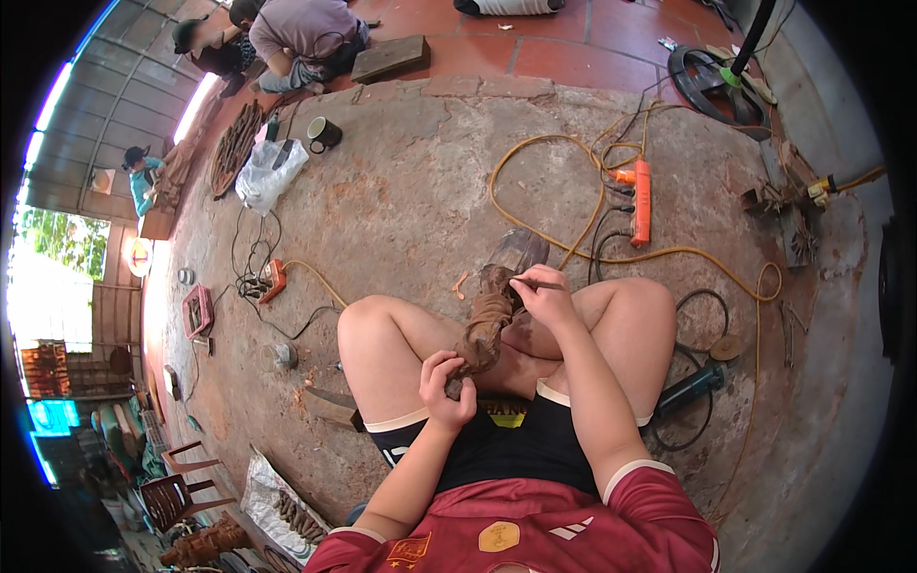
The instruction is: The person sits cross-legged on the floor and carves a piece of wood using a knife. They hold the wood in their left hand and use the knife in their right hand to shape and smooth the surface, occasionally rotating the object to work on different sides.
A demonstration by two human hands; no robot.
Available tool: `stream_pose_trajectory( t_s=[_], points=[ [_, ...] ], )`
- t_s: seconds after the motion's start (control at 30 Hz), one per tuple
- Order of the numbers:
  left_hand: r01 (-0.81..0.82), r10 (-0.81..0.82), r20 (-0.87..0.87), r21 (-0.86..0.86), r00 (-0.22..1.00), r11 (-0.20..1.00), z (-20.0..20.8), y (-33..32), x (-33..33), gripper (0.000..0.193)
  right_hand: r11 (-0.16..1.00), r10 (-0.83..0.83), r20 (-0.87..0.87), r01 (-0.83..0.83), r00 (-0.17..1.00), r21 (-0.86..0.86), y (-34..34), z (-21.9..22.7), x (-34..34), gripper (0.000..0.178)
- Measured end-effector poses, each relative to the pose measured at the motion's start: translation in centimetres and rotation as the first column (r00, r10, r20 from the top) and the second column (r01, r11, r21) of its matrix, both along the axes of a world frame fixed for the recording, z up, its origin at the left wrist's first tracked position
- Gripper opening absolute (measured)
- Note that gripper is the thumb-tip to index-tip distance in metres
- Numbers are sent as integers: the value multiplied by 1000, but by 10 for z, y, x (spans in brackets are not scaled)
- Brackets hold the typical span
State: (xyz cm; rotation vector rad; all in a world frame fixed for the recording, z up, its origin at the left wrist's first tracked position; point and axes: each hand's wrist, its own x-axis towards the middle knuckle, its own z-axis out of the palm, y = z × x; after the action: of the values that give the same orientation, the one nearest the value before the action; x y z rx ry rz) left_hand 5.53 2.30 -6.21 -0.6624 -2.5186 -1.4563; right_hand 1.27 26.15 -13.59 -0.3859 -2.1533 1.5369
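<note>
A brown carved wooden piece (485,329) with a twisted, folded surface lies tilted between my bent legs. My left hand (447,390) is closed around its near, lower end. At the far end my right hand (546,294) pinches a thin, dark, stick-like tool (543,284) against or just over the wood; the tool's tip is too small to make out. Just beyond the carving is a clear, see-through plastic object (518,250), partly hidden by the wood. A small curled orange-brown scrap (460,285) lies on the floor to the left.
An orange power strip (641,201) and looping yellow cord (535,143) lie ahead right. A green cylindrical power tool (690,392) rests by my right knee. Left are another orange strip (273,281), a plastic bag (271,177), a dark mug (324,134) and a glass jar (285,356). Other people (301,43) sit farther off.
</note>
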Motion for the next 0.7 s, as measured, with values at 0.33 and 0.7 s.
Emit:
stream_pose_trajectory(
  t_s=[0.33, 0.7],
  points=[
    [9, -10, -37, -5, 999, 1000, -1, -1, -1, 28, 998, 42, -7, -43, 999, -48, 2, 1, 3, 8],
    [-2, 2, -20, -2, 1000, 1000, -2, -1, 0, 29, 998, 5, -18, -3, 1000, 60, 4, -4, 0, 10]
  ],
)
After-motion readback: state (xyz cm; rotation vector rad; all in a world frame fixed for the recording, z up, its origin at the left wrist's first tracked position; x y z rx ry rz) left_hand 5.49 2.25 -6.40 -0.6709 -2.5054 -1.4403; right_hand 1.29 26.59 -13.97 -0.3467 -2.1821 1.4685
